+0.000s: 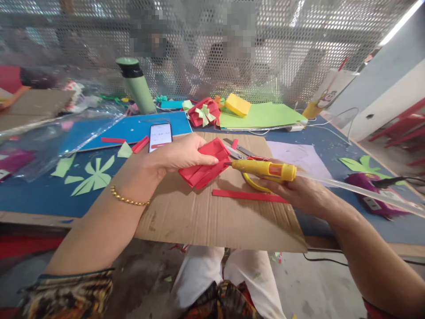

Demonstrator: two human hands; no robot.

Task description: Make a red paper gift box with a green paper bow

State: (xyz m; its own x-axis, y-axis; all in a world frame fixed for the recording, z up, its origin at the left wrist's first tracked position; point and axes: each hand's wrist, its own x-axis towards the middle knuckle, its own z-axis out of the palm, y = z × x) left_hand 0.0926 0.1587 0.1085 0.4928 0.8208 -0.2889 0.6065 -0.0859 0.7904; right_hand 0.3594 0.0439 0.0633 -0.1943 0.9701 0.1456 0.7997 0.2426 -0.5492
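My left hand (pixel 175 156) grips a folded red paper piece (pixel 205 164) above a brown cardboard sheet (pixel 212 212). My right hand (pixel 299 191) holds a yellow glue gun (pixel 264 169) with a clear glue stick (pixel 358 191) trailing to the right. The gun's nozzle touches the right edge of the red paper. A red paper strip (pixel 249 196) lies on the cardboard just below the gun. Scissors (pixel 241 153) rest behind the gun.
A phone (pixel 160 135) lies on a blue sheet (pixel 133 128). Green paper cutouts (pixel 94 176), a green bottle (pixel 137 84), a finished red paper flower (pixel 203 113), a yellow block (pixel 237 105) and green sheets (pixel 262 116) sit around. A purple device (pixel 375 197) is at right. People sit behind the mesh.
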